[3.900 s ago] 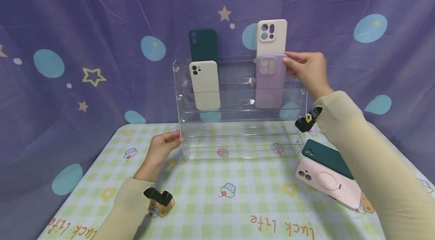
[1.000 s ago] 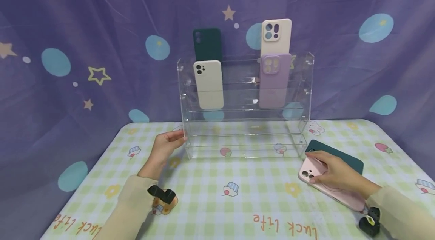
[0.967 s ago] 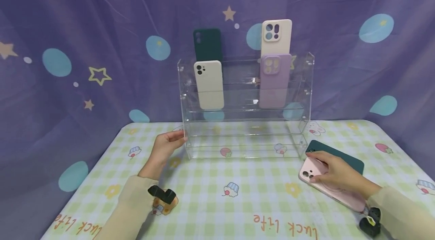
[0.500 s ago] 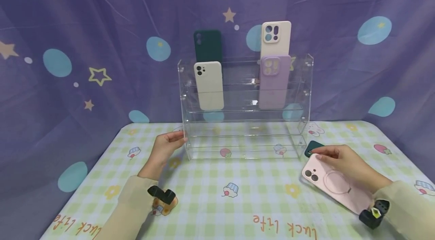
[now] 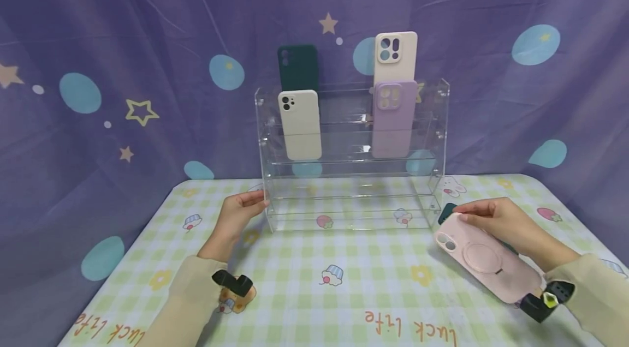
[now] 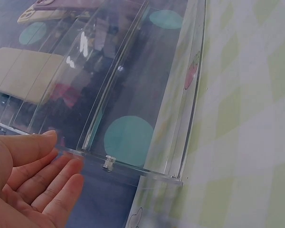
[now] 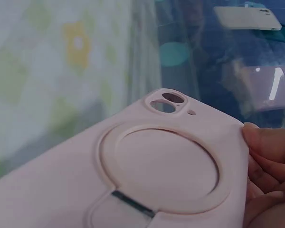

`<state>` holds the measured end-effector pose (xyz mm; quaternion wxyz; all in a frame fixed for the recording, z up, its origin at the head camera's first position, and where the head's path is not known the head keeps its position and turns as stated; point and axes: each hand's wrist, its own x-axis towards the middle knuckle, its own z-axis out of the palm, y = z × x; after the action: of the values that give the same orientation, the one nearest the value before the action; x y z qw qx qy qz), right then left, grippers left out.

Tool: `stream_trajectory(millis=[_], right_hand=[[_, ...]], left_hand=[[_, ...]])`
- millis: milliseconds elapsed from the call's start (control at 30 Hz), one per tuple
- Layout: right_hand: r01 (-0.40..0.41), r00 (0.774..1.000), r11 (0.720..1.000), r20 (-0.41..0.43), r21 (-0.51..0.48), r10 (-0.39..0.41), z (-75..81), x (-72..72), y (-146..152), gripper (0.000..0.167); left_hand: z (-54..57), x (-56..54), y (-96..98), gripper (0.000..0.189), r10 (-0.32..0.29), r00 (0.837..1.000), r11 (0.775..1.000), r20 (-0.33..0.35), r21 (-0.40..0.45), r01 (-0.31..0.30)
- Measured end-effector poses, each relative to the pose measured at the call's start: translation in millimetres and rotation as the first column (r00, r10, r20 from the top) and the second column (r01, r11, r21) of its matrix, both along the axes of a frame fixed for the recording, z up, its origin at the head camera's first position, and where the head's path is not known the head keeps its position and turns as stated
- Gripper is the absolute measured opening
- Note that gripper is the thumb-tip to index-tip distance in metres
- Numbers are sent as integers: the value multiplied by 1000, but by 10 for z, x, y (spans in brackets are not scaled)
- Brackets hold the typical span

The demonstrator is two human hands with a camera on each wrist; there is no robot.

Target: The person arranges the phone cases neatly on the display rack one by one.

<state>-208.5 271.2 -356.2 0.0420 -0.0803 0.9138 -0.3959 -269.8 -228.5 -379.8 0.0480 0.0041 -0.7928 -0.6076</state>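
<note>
My right hand (image 5: 511,227) pinches the upper edge of a pink phone case (image 5: 481,258), which is tilted up off the table. In the right wrist view the pink case (image 7: 166,166) shows its ring stand and camera holes. Behind it lies a green phone case (image 5: 447,213), mostly hidden. My left hand (image 5: 238,216) touches the left side of a clear acrylic display rack (image 5: 354,186), its fingers (image 6: 52,187) loosely straight. On the rack stand a green case (image 5: 298,67), a white case (image 5: 301,126), a cream case (image 5: 395,71) and a lilac case (image 5: 393,131).
The rack's lower tiers lie in front of the upper ones, near the table. A checked tablecloth (image 5: 378,292) covers the table, and a purple patterned curtain (image 5: 147,36) hangs behind it. Each wrist wears a black strap.
My right hand has left the lilac case on the rack, gone down to the pink case and raised it off the table. My left hand has stayed at the rack's side.
</note>
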Motion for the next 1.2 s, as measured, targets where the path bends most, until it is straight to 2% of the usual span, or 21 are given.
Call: stream_trajectory(millis=[100,233,400,500,633,733,800,833,900,967,1200], right_hand=[[14,999,999,-39,-48,-16,76,-35,-35,41],[6,997,984,-77,-179,-20,188,-88,-151,44],[37,991,932,-105,-360,-80,351,-149,-431,45],[57,980,895,-148,-443,-135,456,-187,-609,39],[45,952,809,-219,-587,-212,606,-258,-830,26],[-8,931,704,-262,-710,-253,729,-325,-1007,17],[-37,920,645,-278,-764,-277,815,-373,-1133,14],[-65,918,600,-283,-798,-277,855,-401,-1196,12],[-95,913,544,-291,-834,-287,924,-453,-1319,11],[-106,908,516,-294,-850,-297,979,-509,-1442,12],[-86,915,495,-265,-865,-305,1090,-707,-1816,15]], left_hand=[[-4,-8,-4,39,1,1000,1000,12,-13,-1],[-1,-5,-1,39,7,1000,1000,25,-27,-7],[4,6,8,40,8,1000,1000,11,-5,-8],[4,6,9,40,6,1000,1000,11,7,-6],[-6,-10,1,42,-3,1000,1000,15,7,3],[-19,-14,-10,42,-5,1000,1000,15,10,5],[-24,-8,-18,42,-2,1000,1000,14,20,2],[-27,-4,-20,42,0,1000,1000,14,24,0],[-31,0,-23,42,3,1000,1000,14,28,-3],[-26,3,-20,41,7,1000,1000,13,22,-8],[8,1,-3,40,-10,1000,1000,1,-17,10]])
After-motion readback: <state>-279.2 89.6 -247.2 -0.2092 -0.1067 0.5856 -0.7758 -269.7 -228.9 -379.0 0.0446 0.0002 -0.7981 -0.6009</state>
